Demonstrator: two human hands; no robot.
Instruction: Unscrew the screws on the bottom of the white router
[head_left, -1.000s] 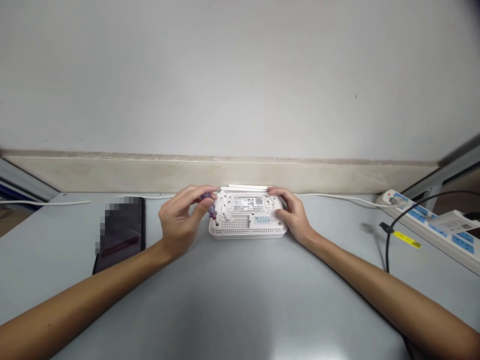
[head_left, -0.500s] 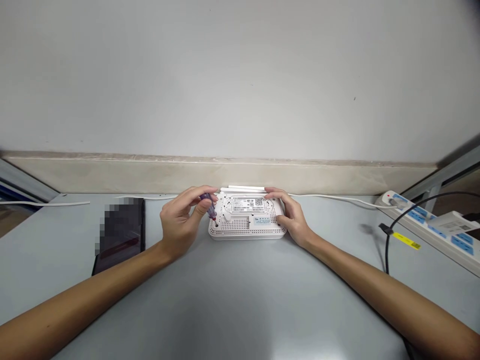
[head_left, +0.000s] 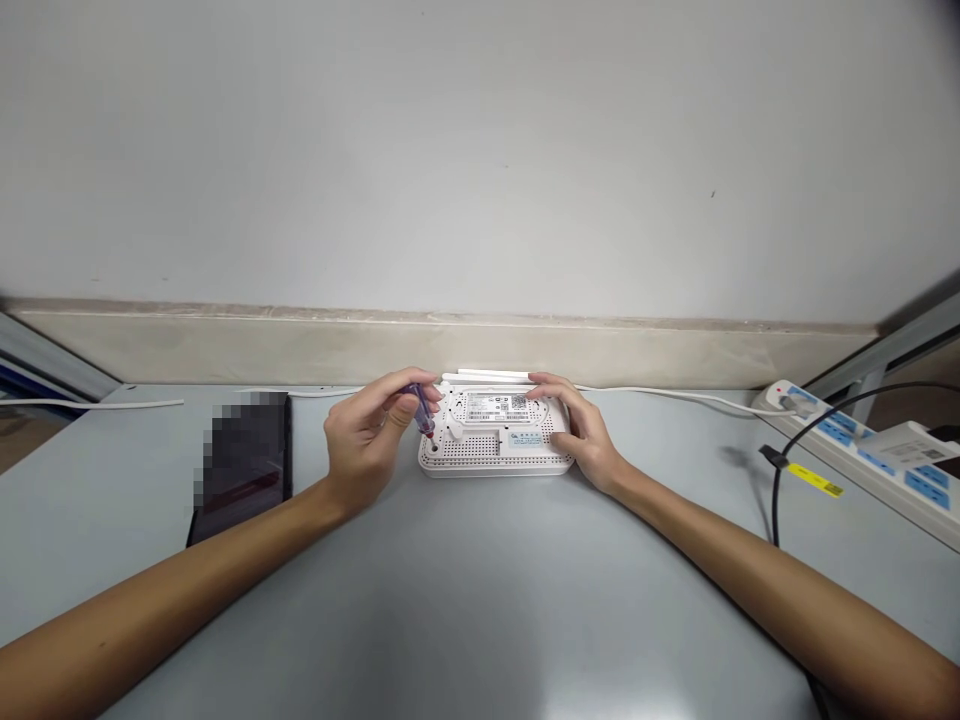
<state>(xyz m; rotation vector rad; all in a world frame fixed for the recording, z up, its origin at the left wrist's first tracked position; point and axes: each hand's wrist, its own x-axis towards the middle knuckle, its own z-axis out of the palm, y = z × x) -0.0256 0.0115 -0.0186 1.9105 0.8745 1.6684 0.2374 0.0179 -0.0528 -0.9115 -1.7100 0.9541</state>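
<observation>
A white router [head_left: 480, 449] lies on the grey table with its vented, labelled underside up and a white antenna [head_left: 493, 377] along its far edge. My left hand [head_left: 365, 432] is closed around a small screwdriver [head_left: 424, 412] with a clear purple handle. Its tip points down at a dark hole in the router's near left corner; whether it is inside I cannot tell. My right hand [head_left: 587, 437] grips the router's right end, thumb on the near part and fingers over the far part.
A dark phone or tablet [head_left: 251, 460], partly pixelated, lies left by my forearm. At the right stand a white power strip [head_left: 840, 430] with blue sockets and a plugged-in adapter [head_left: 904, 445]. A black cable [head_left: 775, 500] with a yellow tag and a white cable [head_left: 690, 395] cross the table [head_left: 480, 600].
The view has shifted slightly. My left hand still holds the screwdriver at the same corner, its handle turned a little, and my right hand keeps its grip on the router.
</observation>
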